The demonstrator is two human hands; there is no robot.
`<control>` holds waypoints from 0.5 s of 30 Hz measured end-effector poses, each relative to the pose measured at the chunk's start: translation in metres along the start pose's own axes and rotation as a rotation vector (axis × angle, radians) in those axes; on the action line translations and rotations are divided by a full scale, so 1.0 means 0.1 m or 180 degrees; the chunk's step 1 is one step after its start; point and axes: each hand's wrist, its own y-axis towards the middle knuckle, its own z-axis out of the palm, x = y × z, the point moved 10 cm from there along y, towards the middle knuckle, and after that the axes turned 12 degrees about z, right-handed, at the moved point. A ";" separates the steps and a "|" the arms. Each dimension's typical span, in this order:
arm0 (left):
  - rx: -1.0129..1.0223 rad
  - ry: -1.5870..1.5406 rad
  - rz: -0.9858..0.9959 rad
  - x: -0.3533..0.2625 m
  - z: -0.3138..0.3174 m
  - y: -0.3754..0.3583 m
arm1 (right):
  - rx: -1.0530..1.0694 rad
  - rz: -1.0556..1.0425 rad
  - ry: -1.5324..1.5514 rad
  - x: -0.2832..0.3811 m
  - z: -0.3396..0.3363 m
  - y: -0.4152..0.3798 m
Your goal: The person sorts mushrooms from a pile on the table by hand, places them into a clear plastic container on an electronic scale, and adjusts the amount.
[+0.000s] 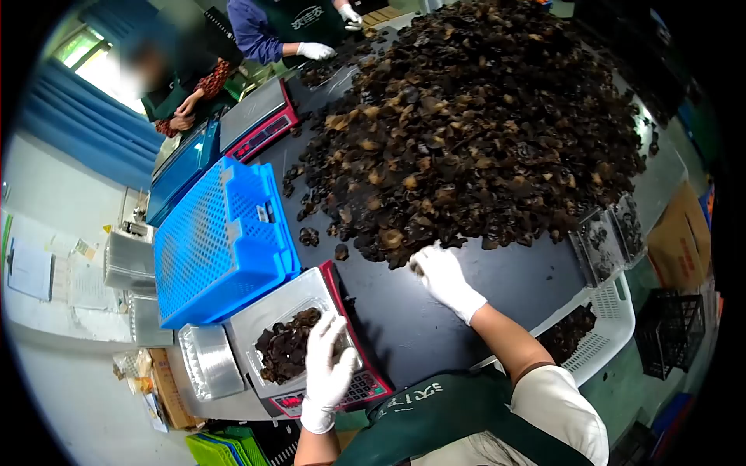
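My left hand (328, 371), in a white glove, is at the right side of a clear plastic tray (266, 334) on a red-edged weighing scale (359, 388). Its fingers are spread apart, with nothing in them. Dark wood ear mushrooms (286, 347) lie in the tray. At the near edge of a large mushroom pile (474, 140) is my right hand (447, 281), also white-gloved. Its fingers are curled together around a small brownish piece that looks like a wood ear mushroom.
An upturned blue crate (221, 241) stands left of the pile, beyond it a second scale (260, 120). Stacked clear trays (210, 361) sit at left. A white basket (614, 330) holding mushrooms and clear containers (610, 241) are at right. Two people work across the dark table (466, 334).
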 end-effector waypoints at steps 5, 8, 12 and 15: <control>0.0732 -0.0335 0.0046 0.02 0.83 0.00 | 0.0013 -0.0022 0.0997 -0.18 -0.35 -0.55; 0.0667 -0.0382 -0.0050 0.32 1.22 0.08 | -0.0469 0.0343 0.1356 -0.39 -0.79 -0.73; 0.0569 0.0290 0.0140 0.51 1.52 0.49 | -0.0559 0.1390 0.2942 -1.01 -0.77 -0.95; 0.0681 0.0831 0.0262 0.60 1.81 0.56 | -0.0455 0.1894 0.2860 -1.25 -0.79 -1.07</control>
